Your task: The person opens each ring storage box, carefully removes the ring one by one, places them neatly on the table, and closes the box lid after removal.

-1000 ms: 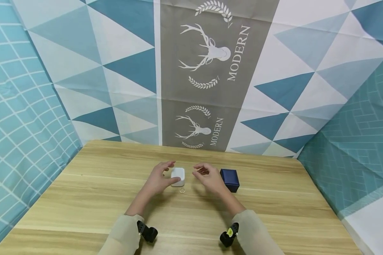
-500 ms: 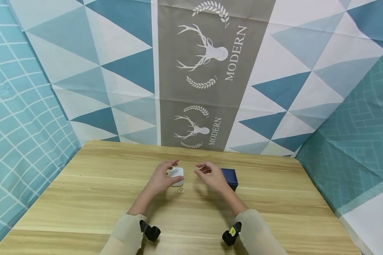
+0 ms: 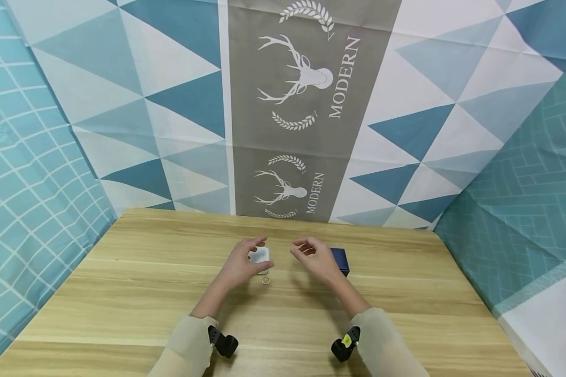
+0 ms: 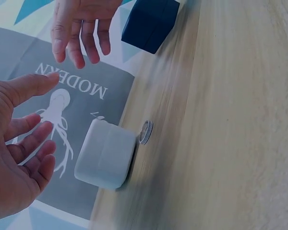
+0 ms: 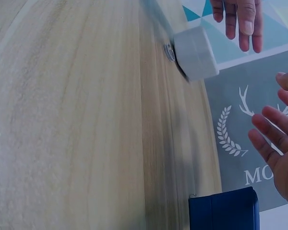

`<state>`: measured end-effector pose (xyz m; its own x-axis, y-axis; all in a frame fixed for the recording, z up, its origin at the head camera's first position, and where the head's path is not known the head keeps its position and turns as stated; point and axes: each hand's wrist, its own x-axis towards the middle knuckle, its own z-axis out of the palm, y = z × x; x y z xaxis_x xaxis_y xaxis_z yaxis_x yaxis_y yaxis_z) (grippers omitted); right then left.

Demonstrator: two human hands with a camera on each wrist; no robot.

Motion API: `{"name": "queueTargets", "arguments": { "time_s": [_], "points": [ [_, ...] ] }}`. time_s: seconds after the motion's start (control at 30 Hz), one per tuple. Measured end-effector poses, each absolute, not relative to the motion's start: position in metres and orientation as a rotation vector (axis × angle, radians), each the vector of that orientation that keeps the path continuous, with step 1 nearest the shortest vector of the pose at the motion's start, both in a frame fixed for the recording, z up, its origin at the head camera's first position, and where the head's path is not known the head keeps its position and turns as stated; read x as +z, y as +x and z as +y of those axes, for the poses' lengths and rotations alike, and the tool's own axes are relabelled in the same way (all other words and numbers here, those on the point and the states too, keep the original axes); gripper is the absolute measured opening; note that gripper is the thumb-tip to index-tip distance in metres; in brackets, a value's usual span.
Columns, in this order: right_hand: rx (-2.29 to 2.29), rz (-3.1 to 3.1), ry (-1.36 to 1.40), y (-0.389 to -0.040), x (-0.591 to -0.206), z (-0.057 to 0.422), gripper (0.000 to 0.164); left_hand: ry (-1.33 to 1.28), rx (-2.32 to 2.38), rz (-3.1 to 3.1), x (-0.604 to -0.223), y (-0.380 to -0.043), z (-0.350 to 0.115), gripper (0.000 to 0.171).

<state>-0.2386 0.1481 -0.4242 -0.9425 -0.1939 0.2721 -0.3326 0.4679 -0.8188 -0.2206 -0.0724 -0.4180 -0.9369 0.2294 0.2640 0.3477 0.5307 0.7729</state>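
Note:
A small white box with rounded edges stands shut on the table, partly covered by my left hand in the head view. A silvery ring lies on the wood right beside it. My left hand is raised above the box, fingers loosely bent and apart, holding nothing. Facing it across a gap, my right hand hovers with relaxed, slightly curved fingers and an empty grasp. Just right of that hand is a dark blue box, shut and partly hidden behind it in the head view. A tiny metallic loop shows by the blue box.
The wooden table ends at a patterned backdrop with deer heads and triangles. Blue tiled-pattern cloth hangs at the left, and green-blue cloth at the right. Black wrist cameras sit on both sleeves.
Both hands have shifted slightly right relative to the boxes, covering more of each in the head view. The boxes and ring keep their places on the table; the head view has turned a little.

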Motion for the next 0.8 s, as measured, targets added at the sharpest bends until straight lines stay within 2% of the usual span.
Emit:
{"name": "queueTargets", "arguments": {
  "time_s": [0.8],
  "points": [
    [1.492, -2.529, 0.411, -0.233, -0.413, 0.171, 0.021, -0.587, -1.458, -2.613, -0.412, -0.217, -0.036, 0.062]
  ]
}}
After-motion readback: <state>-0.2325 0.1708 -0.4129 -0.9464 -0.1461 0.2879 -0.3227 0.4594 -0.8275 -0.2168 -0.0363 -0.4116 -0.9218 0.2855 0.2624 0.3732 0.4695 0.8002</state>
